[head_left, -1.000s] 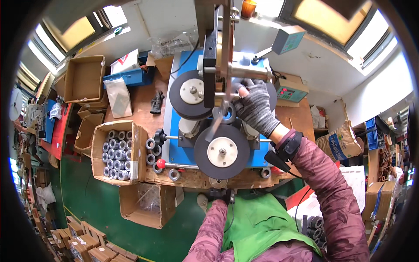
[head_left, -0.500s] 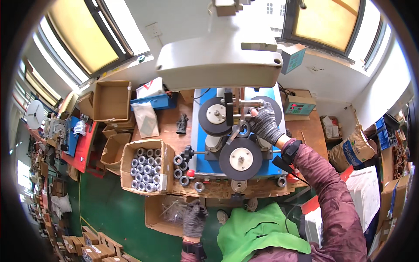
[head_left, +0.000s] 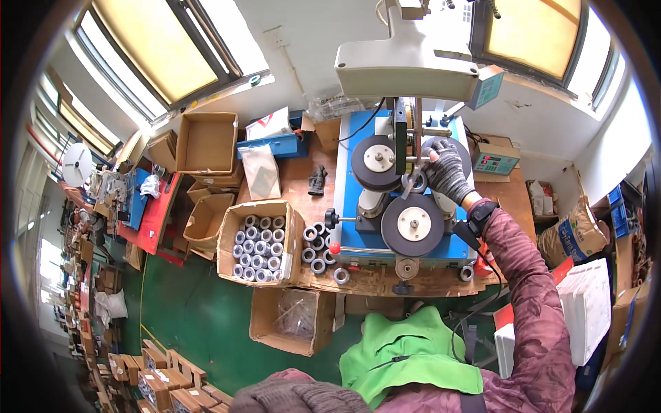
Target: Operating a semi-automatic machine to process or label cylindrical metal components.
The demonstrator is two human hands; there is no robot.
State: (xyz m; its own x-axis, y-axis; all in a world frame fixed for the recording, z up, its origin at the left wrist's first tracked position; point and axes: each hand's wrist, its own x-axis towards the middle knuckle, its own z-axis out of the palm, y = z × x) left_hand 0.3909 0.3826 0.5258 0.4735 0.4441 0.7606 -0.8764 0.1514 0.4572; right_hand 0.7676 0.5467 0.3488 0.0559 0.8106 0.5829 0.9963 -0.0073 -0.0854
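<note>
My right hand [head_left: 447, 171], in a grey striped knit glove with a bare thumb tip, reaches over the right part of a blue bench machine [head_left: 351, 230]. Its fingers are curled and what they grip is hidden. Beside them a metal ring [head_left: 417, 182] sits among the dark grinding wheels [head_left: 413, 226], with a pale strip next to it. At the lower edge a ribbed dark knit shape looms close; it appears to be my left hand [head_left: 296, 398], fingers not readable. Several metal rings [head_left: 317, 266] lie left of the machine, by a carton [head_left: 224, 241] of stacked rings.
An open carton [head_left: 261, 323] with clear plastic stands below the table edge. Empty cartons [head_left: 206, 144], a blue tray [head_left: 282, 146] and a black glove [head_left: 317, 180] are at the left. A control box [head_left: 497, 160] stands right of the machine, white blocks [head_left: 584, 313] farther right.
The view has shifted, so the table appears farther right and higher. My left hand has left the carton below the table. My right hand stays at the machine.
</note>
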